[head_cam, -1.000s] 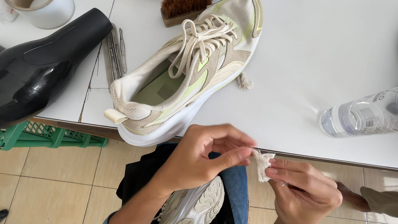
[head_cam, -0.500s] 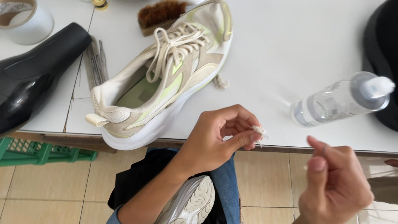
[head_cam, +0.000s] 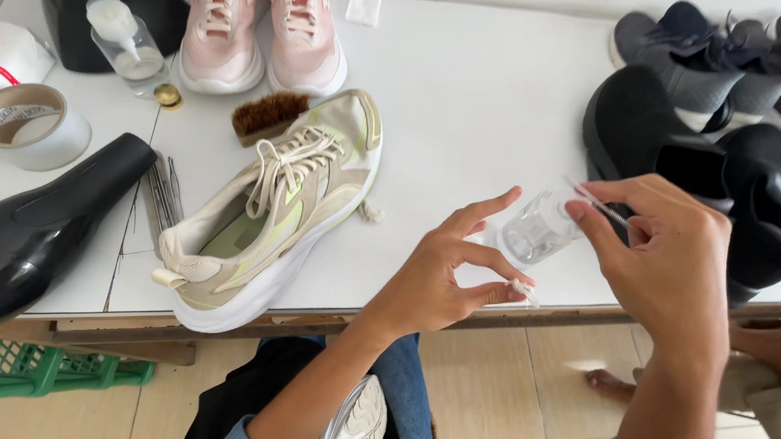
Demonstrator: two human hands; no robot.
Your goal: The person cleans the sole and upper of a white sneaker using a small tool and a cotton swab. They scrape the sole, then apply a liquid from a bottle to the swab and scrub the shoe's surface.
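Just off the table's front edge, a small white wad (head_cam: 524,289) sits pinched between the thumb and a fingertip of the left hand (head_cam: 447,281); the other fingers of that hand are spread and raised. Right beside it, slightly higher and toward the right, the right hand (head_cam: 669,259) is closed around a clear plastic bottle (head_cam: 536,229), holding it tilted over the table's front edge; a thin tube (head_cam: 599,203) shows across its fingers. Wad and bottle are near each other but not touching.

Further left, at the front edge, a cream and pale green sneaker (head_cam: 270,210) lies tilted, its heel overhanging the edge. A small white scrap (head_cam: 371,212) lies just beside its toe. A wooden brush (head_cam: 267,116) rests behind the sneaker, and a pair of pink sneakers (head_cam: 264,12) stands at the back edge. Toward the left edge lie a black hair dryer (head_cam: 22,229), a roll of tape (head_cam: 28,124) and thin metal tools (head_cam: 162,191). Dark shoes (head_cam: 721,111) crowd the back right corner. Below the table, another sneaker (head_cam: 346,437) rests on the person's lap.
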